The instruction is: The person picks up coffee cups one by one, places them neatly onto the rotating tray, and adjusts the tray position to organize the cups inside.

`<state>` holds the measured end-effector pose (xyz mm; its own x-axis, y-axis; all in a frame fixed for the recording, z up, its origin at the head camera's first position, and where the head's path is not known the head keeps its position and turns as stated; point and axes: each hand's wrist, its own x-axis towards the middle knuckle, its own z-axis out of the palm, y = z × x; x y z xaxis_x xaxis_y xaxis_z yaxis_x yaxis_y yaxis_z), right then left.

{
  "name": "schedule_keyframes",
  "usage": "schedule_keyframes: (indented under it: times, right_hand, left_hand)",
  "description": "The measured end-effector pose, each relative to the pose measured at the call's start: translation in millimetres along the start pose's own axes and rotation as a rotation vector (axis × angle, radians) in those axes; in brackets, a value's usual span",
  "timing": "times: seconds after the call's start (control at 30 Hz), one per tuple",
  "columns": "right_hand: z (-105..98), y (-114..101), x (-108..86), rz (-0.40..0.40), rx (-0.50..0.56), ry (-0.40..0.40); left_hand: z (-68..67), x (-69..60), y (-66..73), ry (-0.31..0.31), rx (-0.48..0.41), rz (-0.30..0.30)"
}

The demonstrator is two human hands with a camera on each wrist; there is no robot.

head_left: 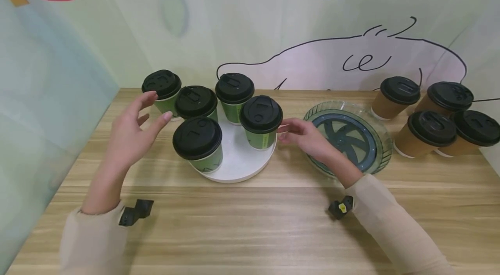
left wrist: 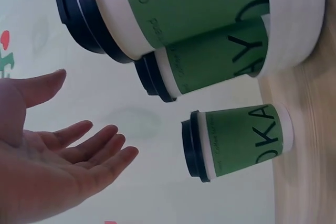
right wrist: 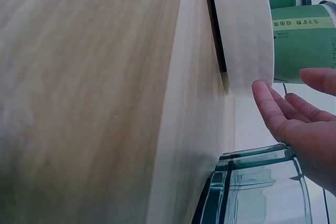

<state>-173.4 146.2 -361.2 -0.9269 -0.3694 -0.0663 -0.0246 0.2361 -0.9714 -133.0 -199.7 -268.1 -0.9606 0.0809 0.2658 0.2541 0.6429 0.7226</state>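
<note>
- Cups, green paper, black-lidded (head_left: 261, 114), are standing on round white platform (head_left: 240, 164), frame centre.
- Left hand (head_left: 130, 136) is hovering wide, left of centre.
- Right hand (head_left: 308, 138) is hovering half-wide beside them, holding nothing.

You're at what looks like a staged set: wood-grain table (head_left: 242, 231) right up against a backdrop (head_left: 250, 19) with cartoon outlines, black gadgets (head_left: 136, 213) at your cuffs (head_left: 93, 240)!
</note>
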Motion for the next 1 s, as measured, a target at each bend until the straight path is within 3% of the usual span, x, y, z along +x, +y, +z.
schedule_keyframes:
  times: [0.2,0.5,0.87,1.0]
  right_hand:
    - [-0.4,1.3,2.1,-0.012,0.000,-0.002]
    - [0.0,0.0,0.1,-0.020,-0.012,-0.017]
    - [0.9,1.4,0.2,-0.016,0.012,-0.013]
    - [0.3,1.3,0.1,-0.016,0.013,-0.023]
  left_hand:
    - [-6.9,11.6,-12.0,-0.010,0.019,-0.050]
    - [-14.1,26.1,-30.3,-0.090,0.050,-0.157]
    - [-16.6,45.2,-47.4,-0.156,0.116,-0.232]
    - [-17.4,50.1,-50.4,-0.150,0.119,-0.245]
